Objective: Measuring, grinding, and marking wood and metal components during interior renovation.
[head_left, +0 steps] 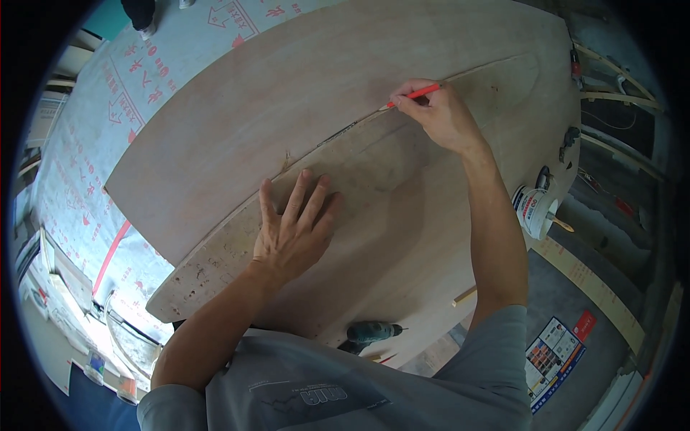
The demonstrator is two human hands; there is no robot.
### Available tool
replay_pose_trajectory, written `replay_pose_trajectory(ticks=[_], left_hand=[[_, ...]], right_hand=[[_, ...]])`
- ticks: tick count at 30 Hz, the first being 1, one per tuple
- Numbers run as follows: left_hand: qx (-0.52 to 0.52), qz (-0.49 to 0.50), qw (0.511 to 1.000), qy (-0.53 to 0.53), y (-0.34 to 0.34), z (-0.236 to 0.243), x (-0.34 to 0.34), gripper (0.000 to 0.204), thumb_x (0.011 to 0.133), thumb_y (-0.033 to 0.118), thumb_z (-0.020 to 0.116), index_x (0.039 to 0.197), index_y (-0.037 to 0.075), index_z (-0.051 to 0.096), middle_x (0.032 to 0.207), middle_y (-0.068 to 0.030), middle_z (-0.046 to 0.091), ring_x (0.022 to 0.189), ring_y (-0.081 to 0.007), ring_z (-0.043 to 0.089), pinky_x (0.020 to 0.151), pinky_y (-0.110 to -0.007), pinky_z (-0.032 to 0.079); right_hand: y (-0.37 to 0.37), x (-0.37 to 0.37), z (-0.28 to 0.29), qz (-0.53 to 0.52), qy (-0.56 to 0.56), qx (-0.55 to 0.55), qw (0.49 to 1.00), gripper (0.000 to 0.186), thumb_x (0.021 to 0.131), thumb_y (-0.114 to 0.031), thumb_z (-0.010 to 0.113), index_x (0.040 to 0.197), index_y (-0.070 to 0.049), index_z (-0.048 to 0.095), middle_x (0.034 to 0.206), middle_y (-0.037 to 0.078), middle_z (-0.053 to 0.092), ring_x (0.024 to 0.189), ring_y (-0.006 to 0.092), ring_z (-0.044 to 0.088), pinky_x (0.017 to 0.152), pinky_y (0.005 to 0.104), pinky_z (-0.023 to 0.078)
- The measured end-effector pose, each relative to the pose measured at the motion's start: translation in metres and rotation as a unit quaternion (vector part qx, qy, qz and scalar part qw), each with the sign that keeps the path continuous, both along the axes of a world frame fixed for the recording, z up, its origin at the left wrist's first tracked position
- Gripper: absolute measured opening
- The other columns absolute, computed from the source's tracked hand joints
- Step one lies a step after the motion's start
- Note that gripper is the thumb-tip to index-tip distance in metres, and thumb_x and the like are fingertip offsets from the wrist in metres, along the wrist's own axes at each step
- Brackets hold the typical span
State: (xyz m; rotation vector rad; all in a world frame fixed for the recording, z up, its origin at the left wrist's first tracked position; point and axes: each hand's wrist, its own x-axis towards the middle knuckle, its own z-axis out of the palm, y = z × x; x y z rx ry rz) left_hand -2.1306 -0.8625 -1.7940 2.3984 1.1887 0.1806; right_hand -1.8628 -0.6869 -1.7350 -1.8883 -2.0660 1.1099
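Observation:
A long, scuffed wooden board (pixel 205 276) with a curved outline lies on top of a large plywood sheet (pixel 244 122). My left hand (pixel 296 226) rests flat on the board with its fingers spread, close to the far edge. Farther right, my right hand (pixel 442 118) pinches a red pencil (pixel 425 90). The pencil slants down to the left, its tip at the board's far edge where it meets the plywood. Dark marks (pixel 338 134) run along that edge between the two hands.
By my waist lies a cordless drill (pixel 370 331). A white bucket (pixel 533 212) with a paintbrush (pixel 560 223) stands at the right, above a printed sheet (pixel 555 361). Floor covering (pixel 90 165) with red print spreads at the left; another person's leg (pixel 139 13) shows far left.

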Motion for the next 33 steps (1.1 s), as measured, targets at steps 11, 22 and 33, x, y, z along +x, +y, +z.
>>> replay_pose_trajectory(ticks=[11,22,33], left_hand=[[0.001,0.004,1.0,-0.007,0.0,0.002,-0.001,0.072,0.076,0.042,0.078,0.141,0.02,0.053,0.157,-0.0091,0.036,0.149,-0.0327,0.026,0.111,-0.075,0.011],[-0.012,-0.013,1.0,-0.005,0.001,0.005,-0.001,0.076,0.073,0.042,0.081,0.139,0.017,0.054,0.156,-0.011,0.037,0.149,-0.0342,0.026,0.111,-0.077,0.01],[-0.024,-0.01,0.999,0.035,0.001,-0.002,-0.005,0.072,0.071,0.043,0.079,0.136,0.019,0.057,0.154,-0.0078,0.04,0.148,-0.034,0.026,0.108,-0.079,0.012]], right_hand=[[0.019,0.027,-0.001,0.021,0.002,0.007,1.0,0.02,0.094,-0.019,0.066,0.094,0.001,0.07,0.078,0.003,0.067,0.075,0.0092,0.056,0.071,0.028,0.047],[0.12,0.212,-0.002,-0.081,-0.211,0.077,0.971,0.021,0.09,-0.024,0.068,0.096,-0.004,0.072,0.079,0.008,0.07,0.074,0.0183,0.063,0.072,0.0326,0.05],[0.077,0.129,-0.01,-0.055,-0.128,0.104,0.985,0.02,0.087,-0.022,0.07,0.093,-0.003,0.071,0.082,0.017,0.07,0.077,0.0322,0.067,0.075,0.039,0.053]])
